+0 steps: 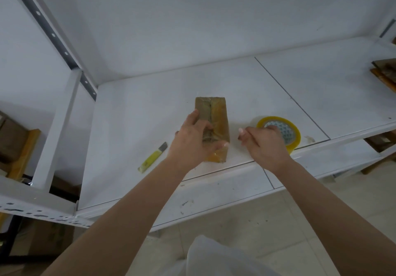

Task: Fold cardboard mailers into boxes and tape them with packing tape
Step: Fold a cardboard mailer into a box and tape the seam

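Observation:
A small brown cardboard box (215, 112) stands on the white shelf board (139, 125), its top seam covered with clear tape. My left hand (194, 140) lies over the near half of the box, fingers on its left side and thumb round its near right corner, gripping it. A roll of yellowish packing tape (293, 135) lies flat to the right of the box. My right hand (264, 144) is at the roll's near left side, fingers curled onto its rim and core, with one fingertip pointing left toward the box.
A yellow utility knife (153, 157) lies left of the box near the shelf's front edge. Flat cardboard pieces (385, 73) are stacked at the far right. More brown boxes (12, 140) sit on the lower left shelf behind a white upright (57, 125).

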{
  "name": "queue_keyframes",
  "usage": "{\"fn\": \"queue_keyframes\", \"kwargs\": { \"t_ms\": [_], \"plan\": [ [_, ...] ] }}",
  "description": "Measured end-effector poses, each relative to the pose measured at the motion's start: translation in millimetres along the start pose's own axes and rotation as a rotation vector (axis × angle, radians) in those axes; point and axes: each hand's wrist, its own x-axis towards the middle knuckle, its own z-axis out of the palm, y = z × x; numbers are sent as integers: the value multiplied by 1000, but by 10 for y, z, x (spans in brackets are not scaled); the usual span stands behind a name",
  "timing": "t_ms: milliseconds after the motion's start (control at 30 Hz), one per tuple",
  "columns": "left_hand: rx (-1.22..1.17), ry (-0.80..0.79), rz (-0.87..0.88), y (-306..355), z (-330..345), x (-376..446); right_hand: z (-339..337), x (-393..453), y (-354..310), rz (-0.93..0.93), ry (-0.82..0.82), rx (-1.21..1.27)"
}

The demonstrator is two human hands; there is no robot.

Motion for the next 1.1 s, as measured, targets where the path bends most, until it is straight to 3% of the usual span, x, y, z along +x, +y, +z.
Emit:
{"fn": "queue_keyframes", "kwargs": {
  "t_ms": [133,300,400,567,667,767,833,967,1100],
  "plan": [
    [225,116,-171,306,199,94,-90,41,106,57,110,118],
    [262,1,-289,430,238,180,-173,74,51,34,122,64],
    [201,-63,-130,361,2,162,-260,128,42,-50,59,-19],
    [548,-117,324,238,-464,92,-430,277,-159,-277,-128,-199],
    [595,-53,435,181,-622,115,-434,324,-331,-297,-109,-213],
    [429,237,309,110,-637,80,-417,341,-440,-43,13,-71],
    [86,353,160,90,-556,23,-369,314,-481,91,45,-55],
    [-476,73,-110,147,-315,-70,-262,225,-554,178,20,-9],
    [-537,51,-152,97,-192,-80,-234,184,-503,138,-33,203]
  ]
}}
